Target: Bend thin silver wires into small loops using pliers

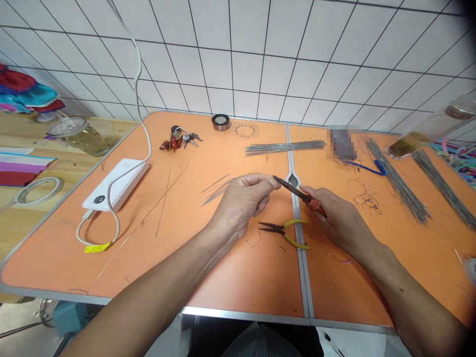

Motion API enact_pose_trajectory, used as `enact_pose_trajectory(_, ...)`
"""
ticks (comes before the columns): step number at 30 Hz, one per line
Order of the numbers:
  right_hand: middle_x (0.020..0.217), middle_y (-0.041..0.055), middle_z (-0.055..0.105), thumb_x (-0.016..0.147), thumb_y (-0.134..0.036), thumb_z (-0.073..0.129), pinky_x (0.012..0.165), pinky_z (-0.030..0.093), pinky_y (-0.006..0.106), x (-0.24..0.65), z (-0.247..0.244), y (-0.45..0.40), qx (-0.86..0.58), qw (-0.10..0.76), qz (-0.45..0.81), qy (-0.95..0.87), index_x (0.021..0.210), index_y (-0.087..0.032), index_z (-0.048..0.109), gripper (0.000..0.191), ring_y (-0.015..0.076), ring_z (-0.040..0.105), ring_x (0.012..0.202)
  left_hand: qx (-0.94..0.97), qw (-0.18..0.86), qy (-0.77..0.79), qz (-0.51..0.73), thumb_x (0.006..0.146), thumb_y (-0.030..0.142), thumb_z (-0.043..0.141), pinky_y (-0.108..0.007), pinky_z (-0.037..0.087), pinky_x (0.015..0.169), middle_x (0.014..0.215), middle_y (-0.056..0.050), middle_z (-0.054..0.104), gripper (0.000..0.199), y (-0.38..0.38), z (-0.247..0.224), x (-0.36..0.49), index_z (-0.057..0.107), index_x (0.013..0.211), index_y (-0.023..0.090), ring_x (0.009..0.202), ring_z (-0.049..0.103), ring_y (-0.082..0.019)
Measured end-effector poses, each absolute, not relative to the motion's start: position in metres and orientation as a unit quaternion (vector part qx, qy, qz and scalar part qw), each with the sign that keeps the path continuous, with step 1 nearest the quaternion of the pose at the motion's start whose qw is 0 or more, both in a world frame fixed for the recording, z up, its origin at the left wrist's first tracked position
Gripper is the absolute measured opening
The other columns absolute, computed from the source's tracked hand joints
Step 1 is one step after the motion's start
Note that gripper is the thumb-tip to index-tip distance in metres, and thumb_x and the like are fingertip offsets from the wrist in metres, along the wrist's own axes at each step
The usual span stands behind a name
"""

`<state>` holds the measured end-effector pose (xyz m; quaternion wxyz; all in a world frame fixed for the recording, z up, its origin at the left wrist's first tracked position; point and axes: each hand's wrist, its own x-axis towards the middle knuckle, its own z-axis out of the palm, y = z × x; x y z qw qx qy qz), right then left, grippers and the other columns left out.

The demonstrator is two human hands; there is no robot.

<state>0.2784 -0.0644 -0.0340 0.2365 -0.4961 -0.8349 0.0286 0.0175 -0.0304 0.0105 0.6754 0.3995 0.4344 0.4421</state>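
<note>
Well, off to the left a white power bank [115, 184] lies on the orange table [74, 263], then a few thin wires [215, 191] sit just beside my left hand [241, 201], whose thumb and fingertips [268, 182] press together at the nose of the dark pliers [293, 189], though I can't tell if they pinch anything there; yellow-handled pliers [283, 233] lie on the table below, and my right hand [342, 218] curls round the pliers' red grips, holding them above the table

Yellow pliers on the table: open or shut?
Open: the pliers lie with their tips apart and their yellow handles spread.
</note>
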Motion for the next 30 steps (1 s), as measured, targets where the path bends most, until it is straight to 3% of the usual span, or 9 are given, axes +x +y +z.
enact_pose_trajectory(18,0.096,0.0048,0.070,0.111,-0.021,0.048,0.068,0.053,0.031,0.2765,-0.0384,-0.0657,-0.512,0.226,0.024,-0.829,0.153,-0.025,0.059,0.044,0.0216,0.071,0.082,0.407,0.659,0.448,0.446,0.082,0.031,0.080,-0.023,0.021,0.048,0.048,0.007,0.043,0.018,-0.0282,0.0079,0.0163,0.074,0.074,0.017,0.046,0.031,-0.005)
enact_pose_trajectory(30,0.096,0.0061,0.071,0.111,-0.021,0.050,0.069,0.054,0.031,0.2743,-0.0336,-0.0653,-0.514,0.218,0.059,-0.828,0.146,-0.023,0.063,0.038,0.0216,0.072,0.082,0.381,0.682,0.444,0.438,0.078,0.028,0.080,-0.023,0.022,0.046,0.045,0.006,0.047,0.013,-0.0258,0.0077,0.0143,0.076,0.074,0.016,0.042,0.036,-0.006)
